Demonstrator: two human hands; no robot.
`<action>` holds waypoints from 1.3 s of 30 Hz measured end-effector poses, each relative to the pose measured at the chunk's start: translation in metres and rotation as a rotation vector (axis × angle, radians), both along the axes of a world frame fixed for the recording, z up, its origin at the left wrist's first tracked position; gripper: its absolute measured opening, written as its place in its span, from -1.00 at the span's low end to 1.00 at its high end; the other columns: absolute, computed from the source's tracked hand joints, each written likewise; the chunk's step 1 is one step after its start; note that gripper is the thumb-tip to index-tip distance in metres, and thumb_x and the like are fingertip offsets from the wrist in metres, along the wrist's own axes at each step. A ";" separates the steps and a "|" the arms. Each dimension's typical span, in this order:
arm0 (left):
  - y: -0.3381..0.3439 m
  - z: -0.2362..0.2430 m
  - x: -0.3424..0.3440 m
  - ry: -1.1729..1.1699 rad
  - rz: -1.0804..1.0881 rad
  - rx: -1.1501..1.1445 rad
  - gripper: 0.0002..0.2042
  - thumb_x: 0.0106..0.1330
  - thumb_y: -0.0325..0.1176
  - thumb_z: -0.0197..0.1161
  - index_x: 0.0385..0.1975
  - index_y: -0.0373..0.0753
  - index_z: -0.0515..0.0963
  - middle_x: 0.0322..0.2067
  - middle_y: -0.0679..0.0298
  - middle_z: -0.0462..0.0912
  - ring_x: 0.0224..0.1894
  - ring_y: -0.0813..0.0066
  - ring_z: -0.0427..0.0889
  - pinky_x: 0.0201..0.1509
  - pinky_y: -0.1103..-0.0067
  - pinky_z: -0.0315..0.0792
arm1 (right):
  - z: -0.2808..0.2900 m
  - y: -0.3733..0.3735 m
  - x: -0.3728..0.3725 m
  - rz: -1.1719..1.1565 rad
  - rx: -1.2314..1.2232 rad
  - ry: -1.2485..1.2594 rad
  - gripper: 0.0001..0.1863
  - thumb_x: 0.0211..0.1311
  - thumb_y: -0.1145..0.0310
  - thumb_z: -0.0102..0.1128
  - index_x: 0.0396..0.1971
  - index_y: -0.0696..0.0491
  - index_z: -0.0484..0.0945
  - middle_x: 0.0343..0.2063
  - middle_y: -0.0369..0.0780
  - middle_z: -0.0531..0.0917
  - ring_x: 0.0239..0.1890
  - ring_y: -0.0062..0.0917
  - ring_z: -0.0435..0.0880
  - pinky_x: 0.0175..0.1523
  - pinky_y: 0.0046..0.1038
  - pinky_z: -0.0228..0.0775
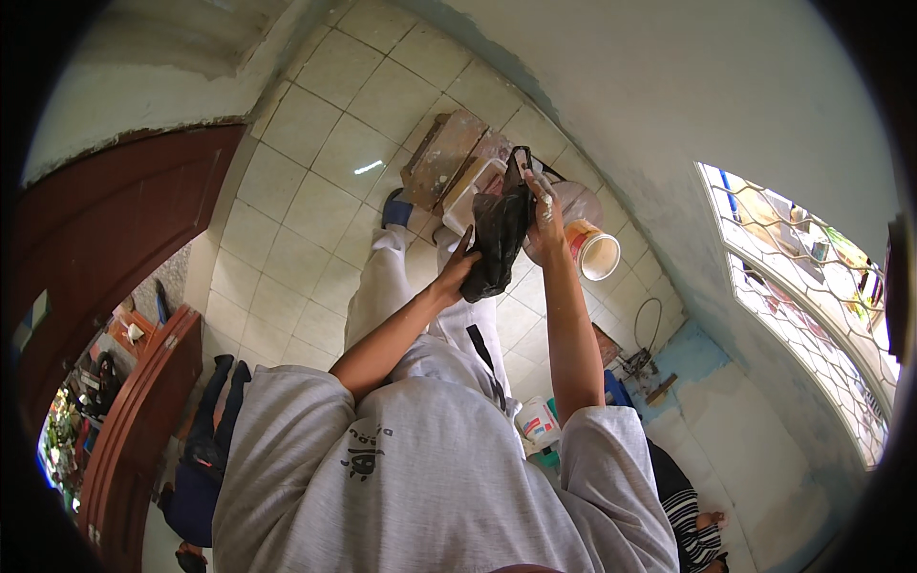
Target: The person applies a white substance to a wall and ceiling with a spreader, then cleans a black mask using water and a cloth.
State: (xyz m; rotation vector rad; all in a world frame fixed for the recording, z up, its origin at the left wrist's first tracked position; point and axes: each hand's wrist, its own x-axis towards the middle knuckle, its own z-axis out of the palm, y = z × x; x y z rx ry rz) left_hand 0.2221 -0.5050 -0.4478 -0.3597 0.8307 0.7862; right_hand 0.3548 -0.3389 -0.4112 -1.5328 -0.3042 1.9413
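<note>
I hold a black plastic bag [497,241] out in front of me over the tiled floor. My right hand [543,212] grips the bag's top edge, fingers closed around it. My left hand [457,269] clasps the bag's lower left side, with the thumb sticking up. The bag hangs crumpled between the two hands. My white trousers and a blue shoe [395,207] show below it. What is inside the bag is hidden.
A white paint bucket [597,253] with an orange label lies beside the bag, and a stained wooden board [441,158] and pale box [472,193] beyond. A small can [538,423] stands by my right arm. Brown door [105,248] left, grilled window [812,306] right. Other people sit at lower left [202,449] and lower right [690,523].
</note>
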 end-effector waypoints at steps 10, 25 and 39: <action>0.001 -0.023 0.018 -0.065 0.069 0.110 -0.52 0.46 -0.58 -0.07 0.40 -0.30 0.26 0.16 0.16 0.56 0.09 0.44 0.64 0.22 0.51 0.54 | -0.034 0.006 0.022 0.013 -0.036 0.031 -0.58 0.35 0.28 0.32 0.11 0.18 0.54 -0.13 -0.27 0.66 -0.16 -0.56 0.68 -0.09 -0.50 0.58; 0.017 -0.016 0.035 -0.067 0.128 0.107 -0.61 0.48 -0.51 -0.09 0.28 -0.32 0.33 0.05 0.12 0.59 0.00 0.42 0.66 0.17 0.48 0.57 | -0.023 0.026 0.032 0.071 -0.030 0.051 -0.55 0.31 0.28 0.34 0.09 0.20 0.49 -0.23 -0.19 0.69 -0.28 -0.43 0.73 -0.13 -0.40 0.65; 0.014 -0.014 0.037 -0.067 0.129 0.066 -0.57 0.45 -0.57 -0.14 0.30 -0.36 0.35 0.10 0.09 0.60 0.06 0.36 0.67 0.22 0.45 0.57 | -0.042 0.019 0.045 0.007 -0.026 0.057 -0.51 0.33 0.34 0.30 0.17 0.24 0.43 -0.12 -0.15 0.66 -0.15 -0.41 0.73 -0.03 -0.35 0.65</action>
